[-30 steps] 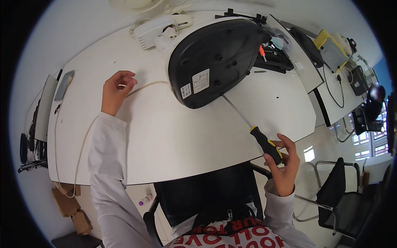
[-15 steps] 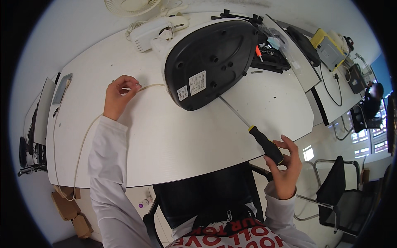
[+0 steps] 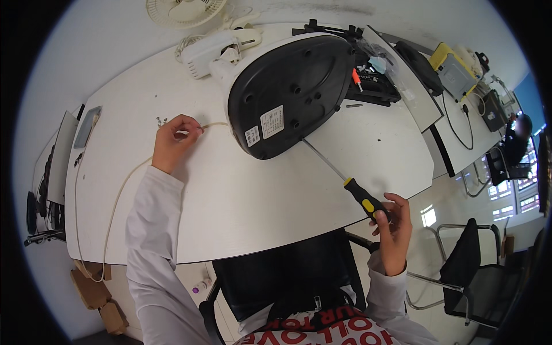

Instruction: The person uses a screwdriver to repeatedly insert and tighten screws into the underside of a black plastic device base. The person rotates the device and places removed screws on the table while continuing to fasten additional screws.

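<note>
A desk fan lies on its side at the far middle of the table, its black oval base (image 3: 310, 72) facing me. Its white motor housing (image 3: 208, 50) is behind, to the left. Between thumb and fingers, my left hand (image 3: 175, 142) pinches the cream power cord (image 3: 215, 124) left of the base. My right hand (image 3: 395, 233) is closed on the handle end of a black and yellow screwdriver (image 3: 357, 191). The screwdriver's shaft slants up to the base's near edge; whether its tip sits in a screw cannot be made out. Several small screws (image 3: 161, 121) lie beyond my left hand.
A cream ribbed fan grille (image 3: 184, 10) is at the back wall. A black tool case (image 3: 376, 86) and an orange-handled tool (image 3: 356, 77) lie right of the fan. A grey tray (image 3: 87, 127) is at far left. Chairs (image 3: 460, 259) stand right.
My left hand has shifted slightly right and nearer, uncovering the small screws. The screwdriver handle has turned, showing its yellow patch, and my right fingers have shifted on it.
</note>
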### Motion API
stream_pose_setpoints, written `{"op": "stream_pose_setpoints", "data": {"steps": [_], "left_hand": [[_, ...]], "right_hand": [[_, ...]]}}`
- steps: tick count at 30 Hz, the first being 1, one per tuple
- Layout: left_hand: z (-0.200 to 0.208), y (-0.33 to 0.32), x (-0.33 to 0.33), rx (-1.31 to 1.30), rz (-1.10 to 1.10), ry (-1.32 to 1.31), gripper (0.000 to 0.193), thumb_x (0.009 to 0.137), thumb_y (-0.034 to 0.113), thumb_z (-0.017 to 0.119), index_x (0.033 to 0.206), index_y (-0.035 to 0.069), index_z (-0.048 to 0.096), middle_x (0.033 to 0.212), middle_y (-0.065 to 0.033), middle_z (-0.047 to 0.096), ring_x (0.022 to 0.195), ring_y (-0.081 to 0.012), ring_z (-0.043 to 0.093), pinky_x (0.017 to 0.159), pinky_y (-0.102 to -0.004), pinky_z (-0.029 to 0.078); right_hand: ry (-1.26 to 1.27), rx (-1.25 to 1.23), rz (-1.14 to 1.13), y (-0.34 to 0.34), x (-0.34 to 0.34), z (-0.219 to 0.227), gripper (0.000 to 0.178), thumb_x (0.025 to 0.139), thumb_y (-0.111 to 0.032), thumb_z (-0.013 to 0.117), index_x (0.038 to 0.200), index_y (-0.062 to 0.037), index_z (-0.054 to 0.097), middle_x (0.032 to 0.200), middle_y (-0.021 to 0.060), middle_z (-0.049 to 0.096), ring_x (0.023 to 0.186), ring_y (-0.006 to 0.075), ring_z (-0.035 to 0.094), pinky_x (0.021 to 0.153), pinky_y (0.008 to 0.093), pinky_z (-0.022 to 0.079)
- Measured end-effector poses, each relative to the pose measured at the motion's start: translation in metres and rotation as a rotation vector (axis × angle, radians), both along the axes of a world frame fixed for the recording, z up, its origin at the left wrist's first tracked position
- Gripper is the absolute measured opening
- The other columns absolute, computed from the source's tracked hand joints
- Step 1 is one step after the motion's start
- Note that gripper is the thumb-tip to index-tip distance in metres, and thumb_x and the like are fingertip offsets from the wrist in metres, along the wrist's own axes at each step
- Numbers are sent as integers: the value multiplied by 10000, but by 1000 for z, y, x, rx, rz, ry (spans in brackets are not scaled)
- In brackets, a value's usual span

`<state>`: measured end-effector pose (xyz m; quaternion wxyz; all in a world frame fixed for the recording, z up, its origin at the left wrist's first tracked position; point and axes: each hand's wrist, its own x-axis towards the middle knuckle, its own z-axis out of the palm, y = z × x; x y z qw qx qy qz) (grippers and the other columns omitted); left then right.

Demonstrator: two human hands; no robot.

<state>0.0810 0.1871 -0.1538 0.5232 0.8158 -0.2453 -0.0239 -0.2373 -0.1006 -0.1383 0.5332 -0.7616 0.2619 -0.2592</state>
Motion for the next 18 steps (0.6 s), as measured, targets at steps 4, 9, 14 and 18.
{"op": "stream_pose_setpoints", "data": {"steps": [4, 9, 14, 18], "left_hand": [[-4, -1, -1, 18, 6, -8, 55, 779, 37, 605, 829, 58, 593, 778, 20, 646, 749, -56, 568, 698, -223, 423], [-5, -2, -1, 30, 17, -11, 57, 780, 42, 613, 832, 55, 595, 776, 20, 645, 753, -55, 565, 691, -218, 422], [-6, -2, -1, 31, 22, -22, 65, 780, 48, 621, 840, 50, 597, 773, 22, 643, 749, -58, 560, 686, -217, 427], [-7, -3, -2, 34, 2, -27, 69, 777, 49, 624, 841, 44, 599, 780, 20, 637, 750, -60, 556, 682, -221, 435]], "right_hand": [[9, -204, 23, 8, 5, 4, 527, 694, 59, 688, 1170, -29, 480, 941, 89, 593, 618, 126, 562, 565, 232, 500], [72, -274, 67, 1, -1, 3, 560, 660, 90, 707, 1163, -29, 491, 957, 106, 609, 677, 155, 626, 573, 238, 515], [44, -209, 45, 2, 0, 9, 552, 656, 83, 717, 1151, -19, 493, 939, 115, 624, 692, 177, 655, 569, 238, 524], [51, -145, 31, 2, -2, 8, 544, 661, 74, 722, 1146, -19, 492, 937, 118, 624, 711, 178, 658, 582, 236, 529]]}}
